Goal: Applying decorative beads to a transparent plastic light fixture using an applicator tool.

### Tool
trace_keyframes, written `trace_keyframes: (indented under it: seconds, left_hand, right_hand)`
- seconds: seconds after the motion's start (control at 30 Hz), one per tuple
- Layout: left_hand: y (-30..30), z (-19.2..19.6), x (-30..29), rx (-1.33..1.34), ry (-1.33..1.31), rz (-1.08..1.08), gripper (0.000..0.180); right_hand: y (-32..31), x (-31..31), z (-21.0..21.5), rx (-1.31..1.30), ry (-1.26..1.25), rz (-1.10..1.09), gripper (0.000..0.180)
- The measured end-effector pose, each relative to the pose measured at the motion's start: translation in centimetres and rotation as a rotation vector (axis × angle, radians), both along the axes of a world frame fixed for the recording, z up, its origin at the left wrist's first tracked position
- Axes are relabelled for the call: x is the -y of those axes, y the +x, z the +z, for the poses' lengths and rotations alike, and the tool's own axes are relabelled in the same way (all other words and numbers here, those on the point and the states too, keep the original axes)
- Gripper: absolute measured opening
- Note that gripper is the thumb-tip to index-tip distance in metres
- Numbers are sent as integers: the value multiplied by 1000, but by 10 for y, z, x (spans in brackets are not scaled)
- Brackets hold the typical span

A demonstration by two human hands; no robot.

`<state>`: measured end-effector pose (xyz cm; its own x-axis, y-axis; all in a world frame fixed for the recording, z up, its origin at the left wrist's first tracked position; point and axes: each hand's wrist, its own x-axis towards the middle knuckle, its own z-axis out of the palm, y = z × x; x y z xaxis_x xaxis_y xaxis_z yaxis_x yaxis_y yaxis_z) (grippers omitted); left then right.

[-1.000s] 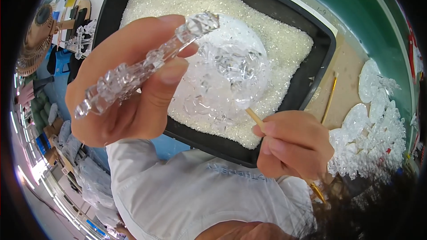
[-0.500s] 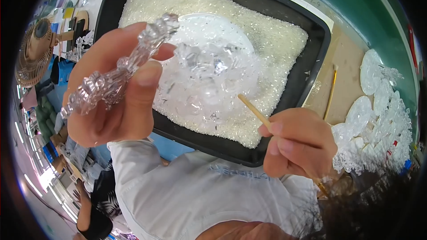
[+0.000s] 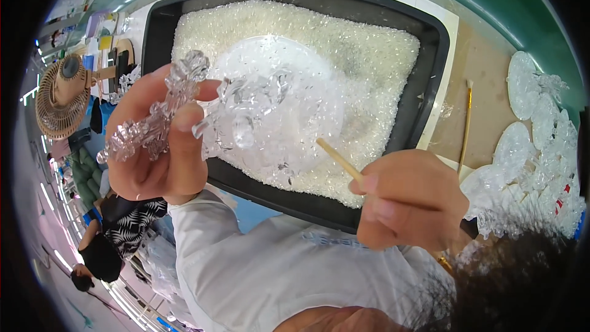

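My left hand (image 3: 157, 178) is raised at the left and closed on a clear, faceted plastic ornament (image 3: 255, 101). One knobbly branch of it sticks out past the fingers and thumb. A pale round disc (image 3: 270, 55) shows behind the ornament; whether the two are joined I cannot tell. At the right, my right hand (image 3: 412, 200) pinches a thin tapered wooden stick (image 3: 339, 158), its tip pointing up and left toward the ornament. In this view the tip overlaps the ornament's right side, and contact cannot be made out. Both hands are above a black tray (image 3: 433, 92) of glittering clear granules (image 3: 375, 55).
On the brown board to the right lies a slim brush (image 3: 466, 123) with a yellow handle. Beyond it is a heap of clear ornaments (image 3: 534, 166) with disc bases. A tan fan (image 3: 63, 95) stands at far left; another person (image 3: 101, 258) is at lower left.
The whole view has shifted a little. My left hand has turned the ornament, so more of its clear shapes show beside the thumb. The stick still points toward it from the right.
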<state>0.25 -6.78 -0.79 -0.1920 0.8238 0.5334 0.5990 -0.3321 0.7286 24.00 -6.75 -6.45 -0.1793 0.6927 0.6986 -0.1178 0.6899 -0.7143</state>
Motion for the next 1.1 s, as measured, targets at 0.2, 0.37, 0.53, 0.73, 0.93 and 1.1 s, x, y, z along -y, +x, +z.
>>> trace_keyframes:
  seconds: [0.2, 0.37, 0.53, 0.73, 0.93, 1.1]
  left_hand:
    - [3, -7, -1, 21, 33, 43, 34]
    - [-2, 2, 2, -41, 23, 31, 34]
    - [-3, -5, 3, -41, 43, 25, 34]
    - [-2, -8, 1, -16, 164, 58, 37]
    - [-7, -16, 7, 29, 210, 90, 41]
    - [-10, -17, 11, 38, 192, 178, 47]
  right_hand:
    - [-3, -1, -6, -47, 22, -66, 28]
    - [2, -2, -1, -61, -25, 66, 29]
    - [9, -1, -2, -87, -78, 106, 35]
    - [2, 6, -3, -150, -114, 48, 37]
    - [3, 5, -5, -195, -117, 41, 35]
    - [-2, 5, -7, -207, -130, 1, 35]
